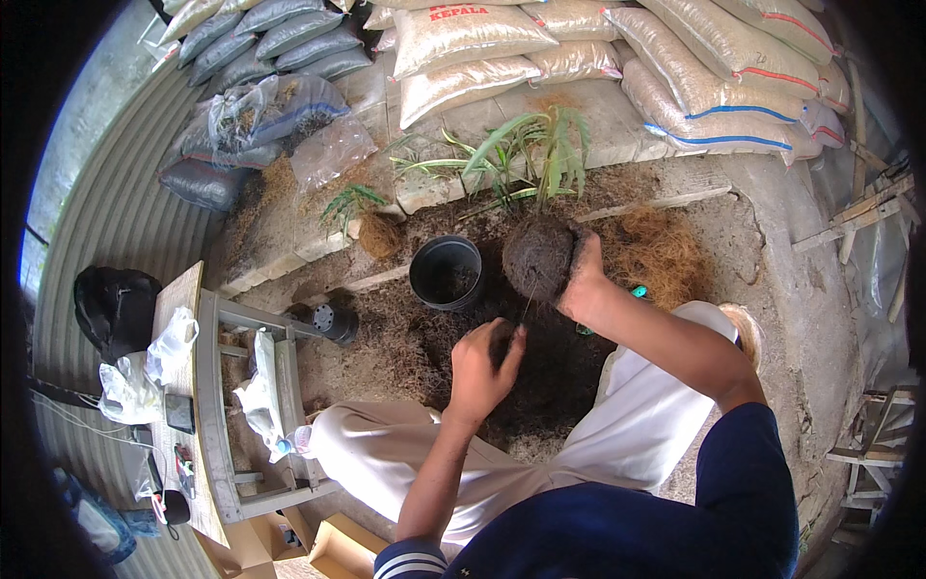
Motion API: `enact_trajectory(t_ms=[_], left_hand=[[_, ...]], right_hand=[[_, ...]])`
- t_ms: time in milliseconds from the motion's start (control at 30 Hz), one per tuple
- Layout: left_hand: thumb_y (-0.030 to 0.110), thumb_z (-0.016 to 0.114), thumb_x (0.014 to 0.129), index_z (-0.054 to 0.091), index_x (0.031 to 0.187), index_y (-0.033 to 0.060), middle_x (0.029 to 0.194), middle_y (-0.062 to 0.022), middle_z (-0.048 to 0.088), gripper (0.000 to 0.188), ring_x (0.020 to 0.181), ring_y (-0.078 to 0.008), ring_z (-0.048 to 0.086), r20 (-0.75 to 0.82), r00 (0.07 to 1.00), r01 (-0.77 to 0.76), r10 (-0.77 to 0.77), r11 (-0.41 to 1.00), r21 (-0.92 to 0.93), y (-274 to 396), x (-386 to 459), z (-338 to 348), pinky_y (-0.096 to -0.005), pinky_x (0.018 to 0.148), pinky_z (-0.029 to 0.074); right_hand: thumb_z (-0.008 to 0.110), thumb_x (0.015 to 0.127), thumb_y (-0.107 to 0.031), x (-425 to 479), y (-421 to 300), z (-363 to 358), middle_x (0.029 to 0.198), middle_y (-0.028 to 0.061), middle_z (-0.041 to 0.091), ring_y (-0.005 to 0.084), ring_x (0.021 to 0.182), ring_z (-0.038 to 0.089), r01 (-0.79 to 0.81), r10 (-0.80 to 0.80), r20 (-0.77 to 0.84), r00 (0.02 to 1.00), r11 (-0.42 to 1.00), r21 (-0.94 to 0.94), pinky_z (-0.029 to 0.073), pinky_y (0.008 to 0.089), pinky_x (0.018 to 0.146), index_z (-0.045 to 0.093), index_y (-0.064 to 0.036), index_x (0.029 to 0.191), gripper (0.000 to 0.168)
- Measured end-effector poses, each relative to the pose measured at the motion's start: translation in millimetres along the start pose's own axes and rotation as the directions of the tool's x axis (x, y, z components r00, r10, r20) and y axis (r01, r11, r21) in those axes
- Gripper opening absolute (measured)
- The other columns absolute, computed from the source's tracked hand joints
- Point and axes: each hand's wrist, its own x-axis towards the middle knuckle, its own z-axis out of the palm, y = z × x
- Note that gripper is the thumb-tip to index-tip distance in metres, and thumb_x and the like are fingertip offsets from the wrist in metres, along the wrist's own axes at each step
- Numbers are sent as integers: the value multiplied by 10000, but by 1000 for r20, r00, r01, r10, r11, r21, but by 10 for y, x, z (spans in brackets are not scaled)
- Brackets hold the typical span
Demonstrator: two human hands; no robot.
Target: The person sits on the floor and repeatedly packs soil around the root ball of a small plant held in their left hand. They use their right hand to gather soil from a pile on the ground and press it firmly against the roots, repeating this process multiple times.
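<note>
My right hand (582, 268) holds a leafy green plant (553, 148) by its round, dark root ball (537, 257), gripping it on the right side. My left hand (488, 365) is lower and to the left, with thumb and fingers curled around a small dark clump. A thin strand runs between its fingertips and the root ball; I cannot tell whether it is a root or a string. Just left of the root ball stands a black plastic plant pot (445, 273) with some dark soil inside. Dark loose soil (542, 383) covers the ground beneath both hands.
Brown coconut fibre (655, 253) is heaped at right. A small plant with a fibre-wrapped root ball (378, 235) and an overturned black pot (335, 323) are at left. Filled sacks (470, 36) are stacked behind a concrete ledge. A wooden table (210, 434) stands left, with cardboard boxes (347, 546) below.
</note>
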Motion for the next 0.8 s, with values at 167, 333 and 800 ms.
enact_trajectory(t_ms=[167, 333, 800], left_hand=[[289, 666, 880, 576, 1212, -29, 967, -226, 673, 468, 912, -390, 651, 388, 861, 95, -328, 854, 511, -54, -21, -9, -423, 821, 518], [317, 689, 881, 511, 1291, -38, 1161, -192, 641, 571, 1073, -263, 618, 367, 908, 215, -202, 977, 6, 11, 15, 25, -353, 939, 468], [213, 637, 923, 633, 912, -86, 735, -235, 635, 299, 652, -352, 631, 139, 978, 183, -155, 958, -219, 22, 71, 47, -381, 617, 469]], right_hand=[[280, 928, -411, 58, -148, -19, 1104, 188, 634, 355, 1015, 623, 84, -84, 11, 996, 996, 7, 506, 513, 915, 604, -31, 1116, 534], [275, 929, -416, -53, -91, 72, 1133, 193, 626, 354, 1039, 617, 33, -33, -13, 999, 999, -7, 499, 512, 930, 592, -27, 1145, 546], [271, 918, -447, -77, 130, -33, 1127, 201, 630, 365, 1045, 619, -133, 133, -20, 991, 991, 1, 495, 520, 943, 593, -11, 1145, 588]])
